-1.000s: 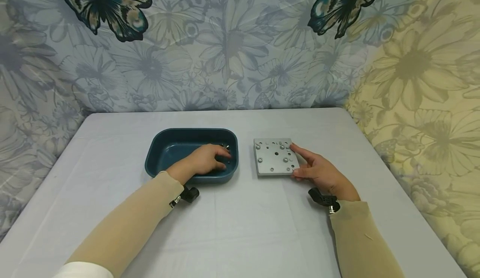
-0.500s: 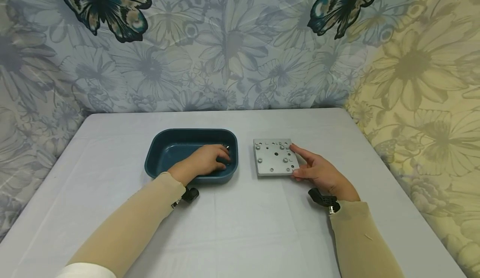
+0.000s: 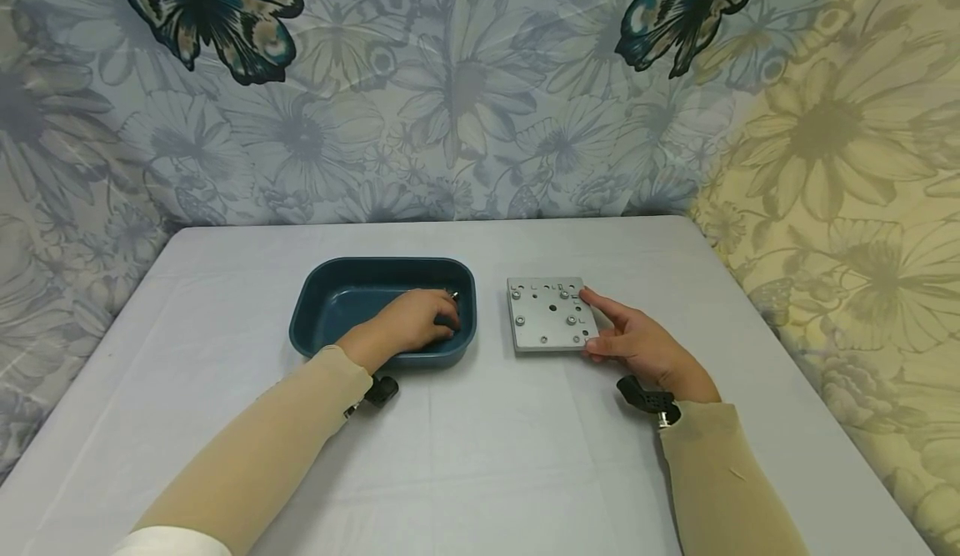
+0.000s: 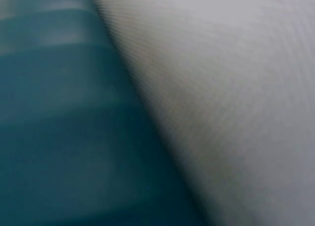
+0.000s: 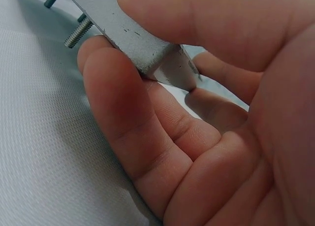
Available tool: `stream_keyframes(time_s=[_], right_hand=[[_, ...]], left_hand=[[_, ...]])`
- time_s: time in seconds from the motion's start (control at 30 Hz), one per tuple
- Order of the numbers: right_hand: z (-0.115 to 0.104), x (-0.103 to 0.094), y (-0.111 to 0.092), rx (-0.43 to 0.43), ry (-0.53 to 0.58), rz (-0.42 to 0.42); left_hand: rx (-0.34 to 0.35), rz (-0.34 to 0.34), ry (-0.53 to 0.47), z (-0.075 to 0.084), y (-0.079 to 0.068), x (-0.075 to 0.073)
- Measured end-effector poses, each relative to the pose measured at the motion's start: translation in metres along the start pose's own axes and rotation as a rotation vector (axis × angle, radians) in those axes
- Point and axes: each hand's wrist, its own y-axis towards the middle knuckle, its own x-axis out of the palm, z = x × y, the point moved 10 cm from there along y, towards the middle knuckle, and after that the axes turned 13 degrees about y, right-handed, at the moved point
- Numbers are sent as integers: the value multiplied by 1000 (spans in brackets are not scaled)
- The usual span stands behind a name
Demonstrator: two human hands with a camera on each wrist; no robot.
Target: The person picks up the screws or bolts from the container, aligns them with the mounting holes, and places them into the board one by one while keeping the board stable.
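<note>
A square silver metal plate (image 3: pixel 551 314), with several holes and screw heads on its top, is gripped at its right side by my right hand (image 3: pixel 648 348). In the right wrist view, fingers curl under the plate (image 5: pixel 123 31) with the thumb over it, and threaded screw ends (image 5: pixel 78 33) stick out below. My left hand (image 3: pixel 408 320) reaches into the right part of a dark teal tray (image 3: pixel 300 323), fingers bent downward. A small shiny metal piece (image 3: pixel 454 295) shows just beyond its fingers; whether those fingertips pinch anything is hidden. Only the tray's wall (image 4: pixel 74 137) fills the left wrist view's left side.
A white cloth (image 3: pixel 480 456) covers the table. The plate lies to the right of the tray, with a gap of cloth between them. Behind the table hangs a flowered curtain (image 3: pixel 465 122) with butterflies. Each wrist wears a small black camera, such as the left camera (image 3: pixel 382 390).
My left hand has shifted slightly inside the tray, and its fingers have drawn in and bent more. The right hand and the plate have stayed put.
</note>
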Motion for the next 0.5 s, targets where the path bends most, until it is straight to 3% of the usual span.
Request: stream_keyframes(time_s=[0.3,0.5], right_hand=[[0,0,0,-3,1,-4],[0,0,0,-2,5,-8]], left_hand=[[17,-36,44,5,0,2],[-30,-26,-59,-1,-1,0]])
